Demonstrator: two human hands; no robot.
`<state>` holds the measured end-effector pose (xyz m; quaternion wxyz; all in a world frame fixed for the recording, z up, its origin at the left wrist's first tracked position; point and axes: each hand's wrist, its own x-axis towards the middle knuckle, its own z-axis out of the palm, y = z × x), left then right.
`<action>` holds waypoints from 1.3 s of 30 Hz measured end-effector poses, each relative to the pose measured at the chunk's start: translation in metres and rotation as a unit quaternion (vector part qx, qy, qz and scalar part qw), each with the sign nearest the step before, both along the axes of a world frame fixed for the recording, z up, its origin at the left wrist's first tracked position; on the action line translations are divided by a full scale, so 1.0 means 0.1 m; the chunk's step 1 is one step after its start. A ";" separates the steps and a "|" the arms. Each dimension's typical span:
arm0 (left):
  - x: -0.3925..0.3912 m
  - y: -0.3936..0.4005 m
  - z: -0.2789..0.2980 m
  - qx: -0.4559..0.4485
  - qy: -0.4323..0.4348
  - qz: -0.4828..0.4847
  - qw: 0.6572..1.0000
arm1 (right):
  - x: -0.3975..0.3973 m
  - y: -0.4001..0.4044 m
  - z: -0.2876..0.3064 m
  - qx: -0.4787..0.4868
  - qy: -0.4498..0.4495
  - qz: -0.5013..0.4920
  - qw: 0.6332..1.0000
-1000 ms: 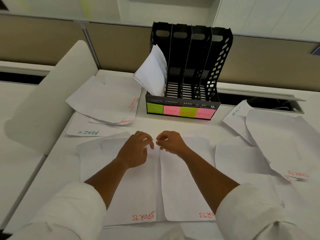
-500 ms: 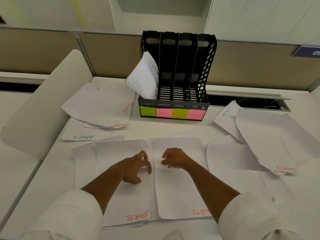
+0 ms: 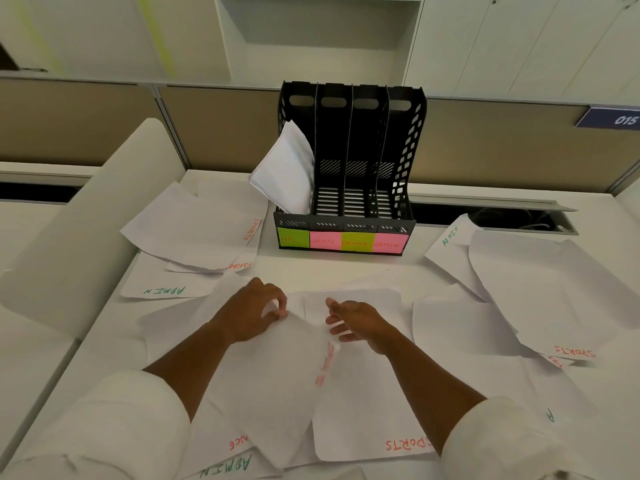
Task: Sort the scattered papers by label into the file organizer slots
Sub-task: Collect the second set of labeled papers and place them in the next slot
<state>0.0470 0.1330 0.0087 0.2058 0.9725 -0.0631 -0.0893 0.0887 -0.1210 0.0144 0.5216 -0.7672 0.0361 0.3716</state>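
A black four-slot file organizer (image 3: 360, 143) stands at the back of the desk, with front tags HR, SPORTS, FINANCE and ADMIN. A sheaf of papers (image 3: 287, 171) leans in its leftmost slot. My left hand (image 3: 254, 311) pinches the top edge of a white sheet (image 3: 273, 379), which is lifted and skewed, its red label blurred along its right edge. My right hand (image 3: 360, 322) hovers beside that edge with fingers spread, above a flat sheet marked SPORTS (image 3: 370, 417). Sheets marked ADMIN (image 3: 227, 467) and one ending in "NCE" show under the lifted sheet.
Loose sheets lie on both sides: a pile topped by SPORTS (image 3: 194, 226) and an ADMIN sheet (image 3: 162, 289) at left, an ADMIN sheet (image 3: 450, 242) and a SPORTS sheet (image 3: 543, 292) at right. A white curved panel (image 3: 79, 233) borders the desk's left edge. A cable slot (image 3: 491, 216) runs behind.
My left hand has gripped the left SPORTS sheet, raised it and swung it rightwards, uncovering the sheets beneath. My right hand's fingers have spread apart.
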 end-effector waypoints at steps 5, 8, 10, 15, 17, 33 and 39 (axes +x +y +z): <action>0.22 0.14 0.13 -0.065 -0.108 0.165 0.978 | 0.07 -0.02 0.02 0.182 0.125 -0.087 0.971; 0.33 0.17 0.09 -0.086 -0.111 0.253 0.957 | 0.12 -0.03 -0.01 0.275 0.162 -0.114 0.941; 0.40 0.17 0.05 -0.094 -0.102 0.302 0.943 | 0.18 -0.05 -0.06 0.286 0.162 -0.162 0.930; 0.48 0.17 -0.08 -0.124 -0.049 0.333 0.933 | 0.25 -0.08 -0.18 0.236 0.124 -0.159 0.951; 0.51 0.18 -0.12 -0.146 -0.028 0.322 0.935 | 0.26 -0.09 -0.25 0.189 0.076 -0.171 0.964; 0.82 0.85 -0.23 0.045 0.050 0.352 0.934 | 0.37 -0.10 -0.39 -0.001 0.019 -0.115 0.993; 0.89 0.89 -0.32 0.087 0.064 0.334 0.937 | 0.40 -0.01 -0.37 0.009 0.018 -0.101 0.995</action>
